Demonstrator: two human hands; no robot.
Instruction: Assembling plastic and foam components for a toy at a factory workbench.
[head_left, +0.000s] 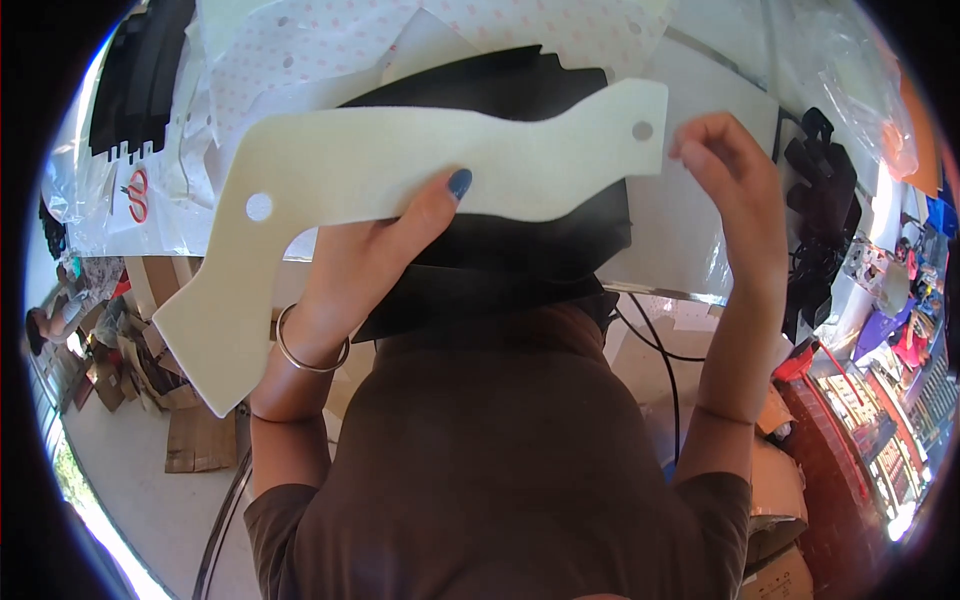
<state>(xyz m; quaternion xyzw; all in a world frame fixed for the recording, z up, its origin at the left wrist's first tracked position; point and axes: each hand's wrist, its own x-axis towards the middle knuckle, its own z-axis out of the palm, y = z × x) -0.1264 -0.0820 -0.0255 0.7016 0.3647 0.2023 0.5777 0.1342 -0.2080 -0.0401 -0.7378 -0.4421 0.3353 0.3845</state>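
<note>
A flat cream-coloured shaped panel (370, 160), bent at the left and with a round hole near each end, is held up by my left hand (385, 240). My thumb lies across its face and the fingers are hidden behind it. Just beyond the panel's right end is my right hand (730, 160), apart from it, with thumb and fingertips drawn together. Whether anything small is pinched there is too fine to make out. Behind the panel, dark black material (560, 235) sits at the table's near edge, partly covered.
White paper with pink print (330, 45) covers the far table (690, 240). Red-handled scissors (138, 195) and black strips (145, 75) lie at the left. Black pieces (820, 210) and clear plastic (855, 90) are at the right. Cardboard (200, 440) and cables (675, 400) are below.
</note>
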